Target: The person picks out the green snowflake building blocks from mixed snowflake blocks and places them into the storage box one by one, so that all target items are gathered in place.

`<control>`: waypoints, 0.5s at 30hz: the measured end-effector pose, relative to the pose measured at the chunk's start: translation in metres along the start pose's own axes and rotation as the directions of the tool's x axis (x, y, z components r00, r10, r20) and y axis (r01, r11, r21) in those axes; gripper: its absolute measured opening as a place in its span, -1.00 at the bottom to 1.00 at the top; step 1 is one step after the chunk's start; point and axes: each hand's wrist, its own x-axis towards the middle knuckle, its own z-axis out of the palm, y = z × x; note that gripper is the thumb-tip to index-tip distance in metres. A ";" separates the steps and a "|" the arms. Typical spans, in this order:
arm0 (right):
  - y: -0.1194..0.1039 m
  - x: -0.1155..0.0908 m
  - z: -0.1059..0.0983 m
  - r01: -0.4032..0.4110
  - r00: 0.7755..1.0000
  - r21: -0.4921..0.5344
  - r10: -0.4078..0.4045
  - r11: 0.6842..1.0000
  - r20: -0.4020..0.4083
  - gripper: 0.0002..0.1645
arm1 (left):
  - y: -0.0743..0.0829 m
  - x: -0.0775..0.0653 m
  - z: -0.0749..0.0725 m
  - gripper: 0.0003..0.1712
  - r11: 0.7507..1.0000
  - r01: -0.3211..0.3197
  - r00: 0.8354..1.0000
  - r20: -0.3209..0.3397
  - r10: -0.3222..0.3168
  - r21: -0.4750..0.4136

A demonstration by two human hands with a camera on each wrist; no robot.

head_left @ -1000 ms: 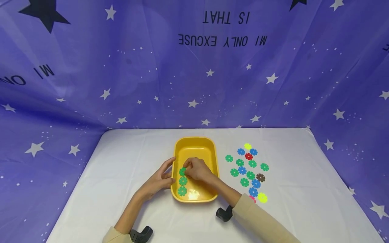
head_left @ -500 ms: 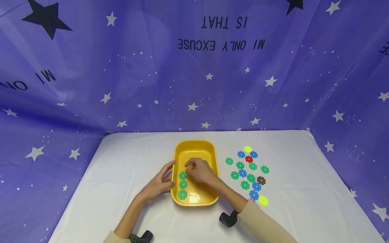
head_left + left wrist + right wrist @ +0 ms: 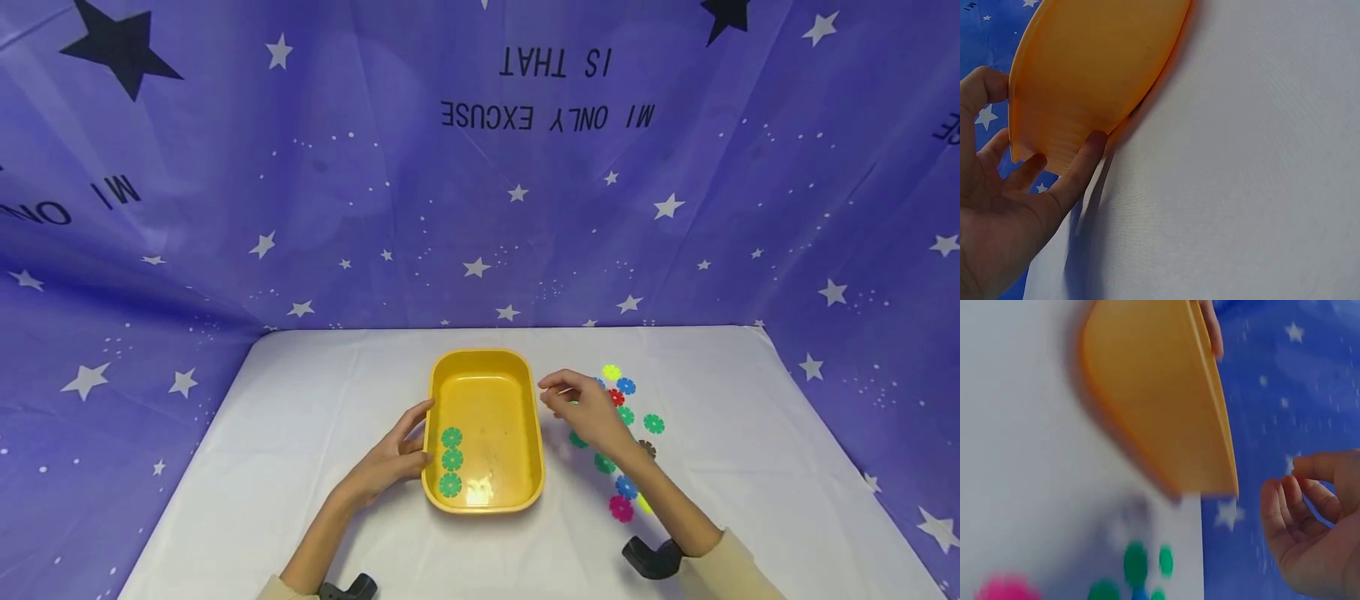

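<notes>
One left hand (image 3: 386, 457) braces the outer left wall of the yellow tray (image 3: 491, 400), fingers spread and fairly straight, tips on wall and rim, not wrapped round. Tray reads as stiff, glossy plastic, probably light and prone to slide, so side wall or rim is the right place to steady it. Inside, along the left side, three green discs (image 3: 452, 459) lie in a column; edge to edge or interlocked, can't tell. Just right of the tray, the right hand (image 3: 596, 417) hangs by the loose pieces, fingers loosely bent, tips close, nothing visible between them. It partly covers the scatter on the white table (image 3: 738, 392): yellow disc (image 3: 612, 372), red disc (image 3: 617, 397), magenta disc (image 3: 621, 508), blue disc (image 3: 627, 487), brown disc (image 3: 647, 449), outer green disc (image 3: 654, 424). Discs look thin and flat; I'd guess featherweight, fairly stiff, slightly slick, hard to break. Best hold: thumb-and-forefinger pinch on the notched edge, nail under first, since they lie flat.
</notes>
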 end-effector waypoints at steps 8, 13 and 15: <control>0.058 -0.028 -0.063 -0.108 0.989 -0.062 0.100 0.992 -0.111 -0.72 | 0.001 -0.003 0.000 0.00 1.000 0.001 1.000 0.006 -0.001 -0.005; 0.094 -0.045 -0.091 -0.219 0.967 -0.159 0.192 0.963 -0.167 -0.64 | 0.001 -0.001 0.000 0.01 1.000 0.004 1.000 0.003 -0.004 -0.003; 0.105 -0.050 -0.099 -0.251 0.958 -0.194 0.216 0.948 -0.186 -0.63 | 0.002 0.001 0.000 0.01 1.000 0.000 1.000 0.004 0.000 -0.006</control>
